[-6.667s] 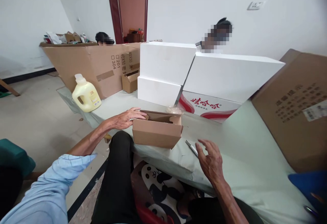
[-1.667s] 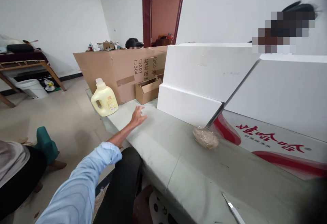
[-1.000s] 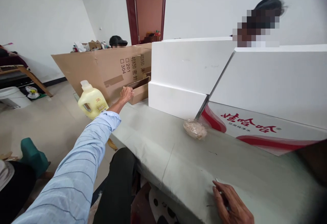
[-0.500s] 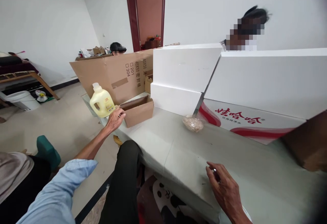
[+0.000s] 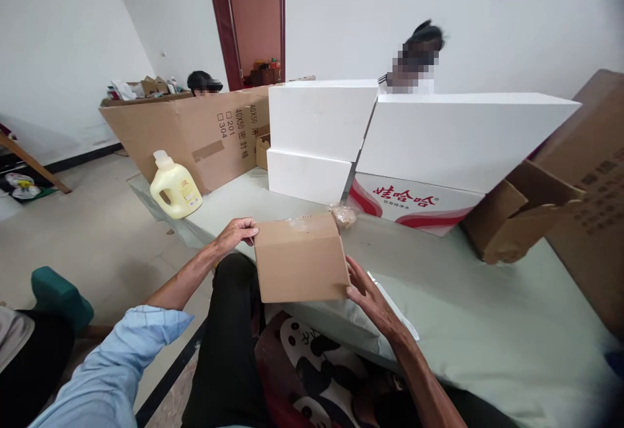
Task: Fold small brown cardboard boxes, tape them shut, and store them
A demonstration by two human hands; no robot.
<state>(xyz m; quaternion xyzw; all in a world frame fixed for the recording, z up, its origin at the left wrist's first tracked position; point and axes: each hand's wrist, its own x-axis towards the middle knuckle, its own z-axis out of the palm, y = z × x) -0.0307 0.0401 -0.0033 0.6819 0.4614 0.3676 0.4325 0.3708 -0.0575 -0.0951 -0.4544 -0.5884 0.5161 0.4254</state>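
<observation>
A small brown cardboard box [image 5: 302,265] is tilted over the table's near edge, a broad plain side facing me. My left hand [image 5: 238,233] pinches its upper left corner, thumb and fingers closed on the edge. Against the lower right edge, my right hand [image 5: 363,285] grips the box, some fingers hidden behind it. A clear plastic bag with pale contents [image 5: 344,214] sits just behind the box's upper right corner. Beside my right wrist lies a flat white item [image 5: 394,307], partly covered by the forearm.
A yellow jug [image 5: 176,187] stands at the table's left. White boxes [image 5: 322,122] are stacked across the back, with a red-and-white printed carton [image 5: 414,203] under the right ones. An open brown box [image 5: 517,213] stands at the right. Two people are beyond the boxes.
The box has come from beside the jug toward me and tipped up. My left hand moved with it; my right hand has come over from the table to grip its right side. The view shifted right.
</observation>
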